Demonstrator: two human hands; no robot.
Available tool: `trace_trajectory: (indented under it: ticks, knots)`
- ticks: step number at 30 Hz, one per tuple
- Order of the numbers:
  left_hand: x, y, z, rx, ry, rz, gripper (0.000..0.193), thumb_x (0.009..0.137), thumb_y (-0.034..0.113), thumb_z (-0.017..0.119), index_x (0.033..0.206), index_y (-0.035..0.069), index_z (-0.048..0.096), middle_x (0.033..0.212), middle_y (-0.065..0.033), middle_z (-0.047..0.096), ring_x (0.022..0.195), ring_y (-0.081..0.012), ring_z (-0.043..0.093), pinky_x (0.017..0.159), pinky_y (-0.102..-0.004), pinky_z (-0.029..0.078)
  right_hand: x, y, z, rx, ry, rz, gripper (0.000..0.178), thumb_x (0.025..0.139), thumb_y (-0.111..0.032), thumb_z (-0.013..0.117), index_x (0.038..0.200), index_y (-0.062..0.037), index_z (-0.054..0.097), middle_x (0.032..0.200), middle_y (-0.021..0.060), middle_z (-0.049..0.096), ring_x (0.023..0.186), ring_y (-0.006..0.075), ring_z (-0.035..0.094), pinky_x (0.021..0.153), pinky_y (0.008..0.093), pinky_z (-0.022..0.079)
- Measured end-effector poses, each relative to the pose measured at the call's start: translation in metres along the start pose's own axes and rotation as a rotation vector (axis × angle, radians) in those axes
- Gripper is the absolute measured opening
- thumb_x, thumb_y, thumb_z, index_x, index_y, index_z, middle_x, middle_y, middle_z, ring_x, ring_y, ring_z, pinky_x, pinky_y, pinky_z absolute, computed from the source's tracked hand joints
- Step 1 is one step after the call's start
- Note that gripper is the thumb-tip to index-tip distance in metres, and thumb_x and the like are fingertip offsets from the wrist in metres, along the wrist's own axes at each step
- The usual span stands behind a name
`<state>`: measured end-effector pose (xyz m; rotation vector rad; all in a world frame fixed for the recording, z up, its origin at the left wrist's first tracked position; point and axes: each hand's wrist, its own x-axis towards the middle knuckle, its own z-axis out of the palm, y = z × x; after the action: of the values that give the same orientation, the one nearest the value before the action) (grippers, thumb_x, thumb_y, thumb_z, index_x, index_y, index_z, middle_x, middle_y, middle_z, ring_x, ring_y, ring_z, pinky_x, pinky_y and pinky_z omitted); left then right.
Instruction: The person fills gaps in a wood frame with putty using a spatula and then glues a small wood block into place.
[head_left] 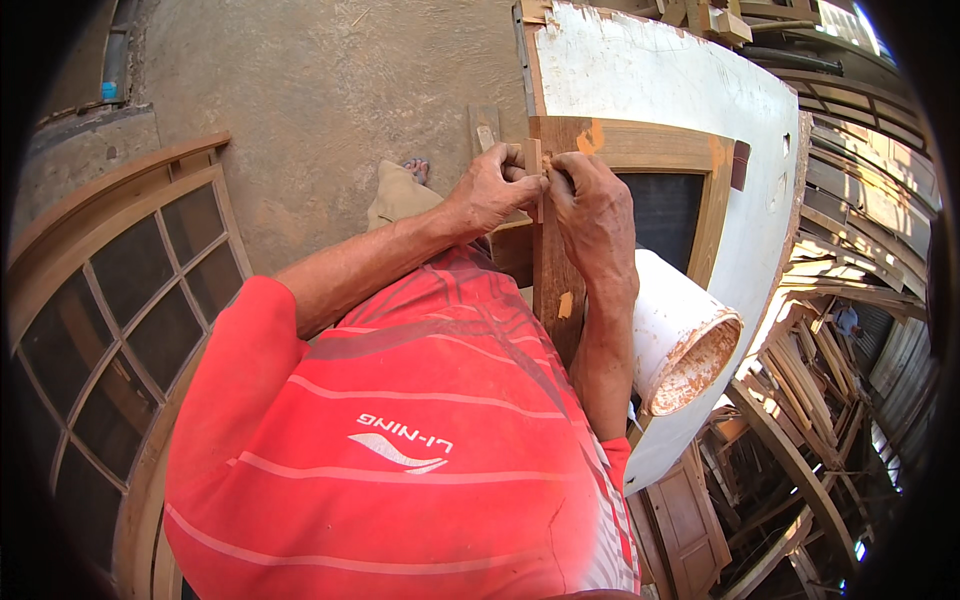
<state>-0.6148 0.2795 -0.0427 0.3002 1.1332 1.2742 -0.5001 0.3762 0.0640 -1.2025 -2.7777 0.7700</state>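
A short, thin wooden strip (533, 160) is pinched between the fingers of my left hand (490, 195), at the edge of a brown wooden frame (640, 142). My right hand (598, 215) is closed just beside it, its fingertips pressed together near the strip. What those fingertips hold, if anything, is too small to make out. Orange patches like filler mark the frame at its corner and along the side in front of me. A dark panel (660, 215) shows inside the frame.
The frame lies on a worn white board (650, 60). A white bucket (680, 320), crusted inside with orange-brown residue, is tilted by my right forearm. At left stands a wooden window frame (215, 185) with several panes. Scrap timber (815, 360) is piled at right.
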Motion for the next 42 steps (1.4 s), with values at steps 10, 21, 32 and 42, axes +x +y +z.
trace_trajectory:
  ticks: [10,21,32,42]
  knots:
    - [-0.004,0.004,0.001,0.021,-0.012,0.007,0.056,0.099,0.023,0.077,0.133,-0.013,0.052,0.114,-0.0155,0.069,0.097,-0.0197,0.073,0.085,-0.0333,0.062,0.002,-0.001,-0.001,-0.030,-0.040,0.034,0.015,0.096,-0.009,0.072,0.107,0.0004,0.073,0.100,0.0213,0.074,0.093,0.0400,0.074,0.082,0.0457,0.057]
    - [-0.004,0.007,0.000,0.049,-0.016,-0.015,0.055,0.097,0.021,0.077,0.132,-0.013,0.052,0.107,-0.0130,0.070,0.094,-0.0181,0.073,0.084,-0.0314,0.060,0.007,0.000,0.001,-0.004,0.017,0.013,0.012,0.097,-0.006,0.070,0.107,0.0012,0.071,0.100,0.0216,0.074,0.092,0.0411,0.073,0.080,0.0453,0.057]
    - [-0.006,0.010,0.001,0.031,-0.012,-0.022,0.052,0.097,0.018,0.076,0.131,-0.014,0.053,0.104,-0.0116,0.069,0.091,-0.0176,0.073,0.083,-0.0313,0.061,0.009,0.007,0.007,0.029,0.037,-0.054,0.011,0.101,-0.012,0.066,0.107,-0.0026,0.068,0.099,0.0213,0.070,0.092,0.0432,0.071,0.079,0.0520,0.056]
    - [-0.008,0.015,0.002,0.010,-0.014,-0.019,0.055,0.092,0.017,0.080,0.130,-0.013,0.054,0.094,-0.0089,0.068,0.087,-0.0167,0.070,0.080,-0.0311,0.059,0.010,0.003,0.006,-0.008,0.037,-0.004,0.014,0.097,-0.007,0.070,0.109,0.0009,0.072,0.102,0.0203,0.074,0.093,0.0398,0.074,0.083,0.0452,0.057]
